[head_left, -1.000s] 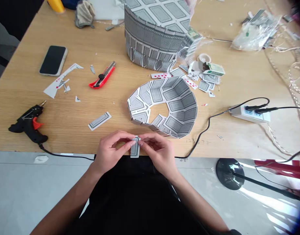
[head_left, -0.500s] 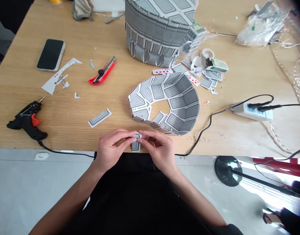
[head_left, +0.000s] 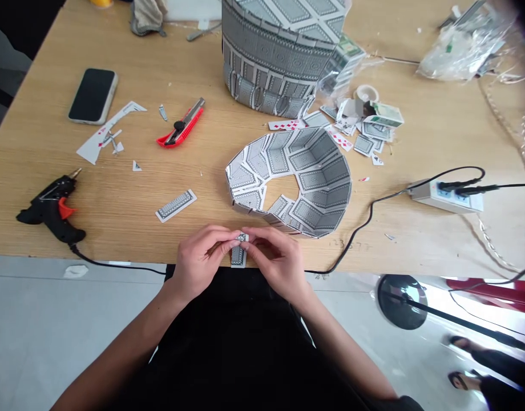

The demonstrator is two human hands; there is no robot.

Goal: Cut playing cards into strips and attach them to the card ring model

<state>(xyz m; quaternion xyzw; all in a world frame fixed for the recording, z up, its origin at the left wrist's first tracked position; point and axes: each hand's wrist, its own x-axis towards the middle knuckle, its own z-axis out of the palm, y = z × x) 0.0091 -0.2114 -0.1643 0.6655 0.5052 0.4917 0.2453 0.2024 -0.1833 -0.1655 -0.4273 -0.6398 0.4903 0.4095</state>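
At the table's front edge, my left hand [head_left: 201,257] and my right hand [head_left: 279,260] pinch a narrow strip of playing card [head_left: 238,257] between thumbs and fingertips. The strip's patterned back faces up, and its upper end is partly hidden by my fingers. Just beyond my hands lies an open, rounded shell made of playing cards [head_left: 320,197], with a gap in its base. To the left of it rests another cut card strip [head_left: 176,205], flat on the wood.
A glue gun [head_left: 52,208] lies at the left, its cord running along the front edge. Behind are a phone [head_left: 93,96], a red utility knife [head_left: 181,124], card scraps [head_left: 91,147] and a tall card-built structure [head_left: 271,63]. At right are loose cards [head_left: 376,131] and a power strip [head_left: 446,196].
The whole view has shifted slightly, so things on the table sit a little further right. Both hands keep their pinch on the card strip. A person's feet at lower right have moved.
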